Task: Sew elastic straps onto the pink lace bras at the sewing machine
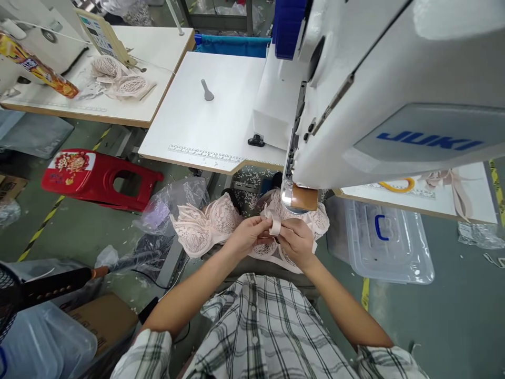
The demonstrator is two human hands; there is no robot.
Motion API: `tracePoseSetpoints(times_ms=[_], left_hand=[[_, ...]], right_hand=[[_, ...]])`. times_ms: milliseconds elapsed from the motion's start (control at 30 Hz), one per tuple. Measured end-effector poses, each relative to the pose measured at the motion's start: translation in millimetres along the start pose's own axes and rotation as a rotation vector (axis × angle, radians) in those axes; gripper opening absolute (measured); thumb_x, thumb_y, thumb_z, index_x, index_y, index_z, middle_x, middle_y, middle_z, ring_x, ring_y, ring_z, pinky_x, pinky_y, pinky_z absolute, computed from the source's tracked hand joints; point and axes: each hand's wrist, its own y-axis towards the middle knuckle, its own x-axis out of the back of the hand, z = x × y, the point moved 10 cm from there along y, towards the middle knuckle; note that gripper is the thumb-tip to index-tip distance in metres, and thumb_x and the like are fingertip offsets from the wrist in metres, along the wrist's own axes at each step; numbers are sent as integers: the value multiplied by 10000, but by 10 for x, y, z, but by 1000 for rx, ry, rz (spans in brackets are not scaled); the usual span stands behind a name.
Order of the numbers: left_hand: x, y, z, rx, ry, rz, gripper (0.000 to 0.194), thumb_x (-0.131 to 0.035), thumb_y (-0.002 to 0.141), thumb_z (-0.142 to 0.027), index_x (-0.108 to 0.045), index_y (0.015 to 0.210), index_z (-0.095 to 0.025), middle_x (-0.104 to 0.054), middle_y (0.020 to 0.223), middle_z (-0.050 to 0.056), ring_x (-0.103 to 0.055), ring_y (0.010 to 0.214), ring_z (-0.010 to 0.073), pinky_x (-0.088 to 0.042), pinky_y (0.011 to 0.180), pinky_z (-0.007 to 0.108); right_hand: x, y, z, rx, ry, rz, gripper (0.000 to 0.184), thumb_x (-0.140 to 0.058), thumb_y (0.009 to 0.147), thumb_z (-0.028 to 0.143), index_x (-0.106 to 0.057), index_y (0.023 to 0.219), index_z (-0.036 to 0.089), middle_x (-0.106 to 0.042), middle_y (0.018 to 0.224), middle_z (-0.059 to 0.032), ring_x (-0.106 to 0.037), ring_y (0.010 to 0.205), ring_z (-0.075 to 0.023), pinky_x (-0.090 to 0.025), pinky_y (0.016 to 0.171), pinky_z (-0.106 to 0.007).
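Pale pink lace bras (196, 231) lie across my lap under the sewing machine head (379, 105). A light pink strap (275, 226) loops up between my two hands. My left hand (252, 231) pinches the strap from the left, its thumb and fingers pressed together. From the other side my right hand (296, 239) grips the same strap, fingers curled. Both hands are close together, just below the machine's rounded metal end (290, 199). More lace cups (319, 220) show behind my right hand. The fingertips are partly hidden by the strap.
A white sewing table (221, 116) with a printed ruler edge stands ahead. On the left are another table with lace bras (126, 84) and a red stool (98, 179). A lidded clear plastic box (389, 242) sits on the floor at right, below yellow-handled scissors (402, 185).
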Motion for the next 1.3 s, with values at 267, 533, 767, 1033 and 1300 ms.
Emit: tracePoseSetpoints(times_ms=[267, 533, 767, 1033, 1300], left_hand=[[77, -314, -612, -414, 628, -213, 308, -519, 933, -446, -650, 889, -171, -617, 736, 9, -528, 656, 136, -428, 599, 239], [-79, -377, -666, -407, 623, -145, 343, -479, 945, -435, -642, 807, -166, -655, 749, 30, -591, 707, 155, -486, 662, 254], [-134, -217, -641, -400, 773, -209, 378, -472, 905, -481, -541, 667, -196, -568, 624, -1, -516, 605, 144, -393, 573, 256], [-139, -120, -642, -408, 816, -105, 406, -457, 889, -488, -528, 618, -194, -559, 579, 3, -492, 551, 139, -388, 550, 262], [-246, -164, -491, -227, 530, 21, 390, -527, 871, -534, -660, 835, -169, -690, 842, 65, -618, 775, 184, -495, 719, 295]], right_hand=[[69, 95, -53, -165, 45, -60, 216, -591, 931, 374, -704, 1069, 253, -697, 908, -79, -656, 676, -186, -577, 658, -353], [87, 188, -114, -299, 112, -19, 197, -589, 935, 345, -749, 1028, 278, -744, 930, -55, -694, 741, -194, -597, 683, -336], [91, 122, -18, -76, 38, 33, 236, -542, 948, 229, -774, 929, 270, -771, 920, -45, -719, 849, -183, -596, 736, -308], [1607, 441, -1742, -486, -618, 145, 515, -435, 776, -14, -672, 1211, 123, -651, 1274, -184, -594, 1195, -295, -485, 994, -468], [1912, 493, -1955, -505, -652, 565, 274, -631, 827, 230, -688, 1069, 115, -677, 872, -141, -606, 793, -261, -458, 686, -364]])
